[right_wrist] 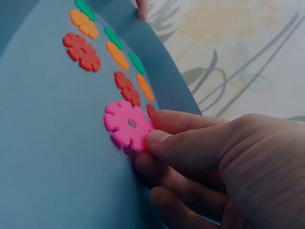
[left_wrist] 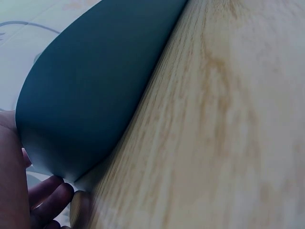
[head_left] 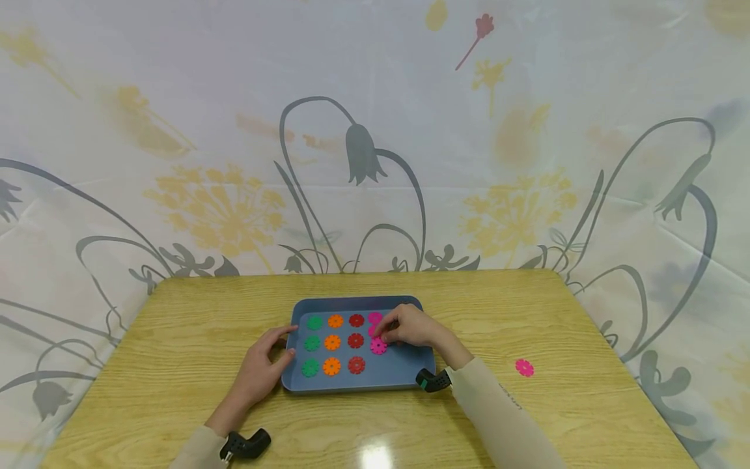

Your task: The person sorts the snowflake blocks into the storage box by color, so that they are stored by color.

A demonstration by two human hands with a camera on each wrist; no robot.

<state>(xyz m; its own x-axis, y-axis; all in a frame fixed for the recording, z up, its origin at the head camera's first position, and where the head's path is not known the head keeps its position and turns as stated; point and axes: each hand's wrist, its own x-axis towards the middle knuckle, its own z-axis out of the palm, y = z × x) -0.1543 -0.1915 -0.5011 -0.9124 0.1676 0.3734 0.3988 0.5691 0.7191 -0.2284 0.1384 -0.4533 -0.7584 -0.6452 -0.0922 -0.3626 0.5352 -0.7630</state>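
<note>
My right hand (head_left: 410, 326) pinches a pink notched plastic disc (right_wrist: 127, 123) between thumb and forefinger, close over the right part of a blue-grey tray (head_left: 328, 389). Three columns of similar discs lie in the tray: green discs (head_left: 312, 342), orange discs (head_left: 332, 342) and red discs (head_left: 355, 341). Beyond my right fingertips is another pink disc (head_left: 375, 317), with more pink partly hidden by the fingers. My left hand (head_left: 263, 368) holds the tray's left side, thumb at the rim and forefinger toward the far corner. In the left wrist view, fingers (left_wrist: 52, 198) curl at the tray's outer wall.
One loose pink disc (head_left: 524, 367) lies on the wooden table (head_left: 480, 293), right of the tray and beyond my right sleeve (head_left: 498, 410). A flower-printed cloth (head_left: 375, 208) hangs behind the table's far edge. Each wrist wears a small black camera (head_left: 249, 445).
</note>
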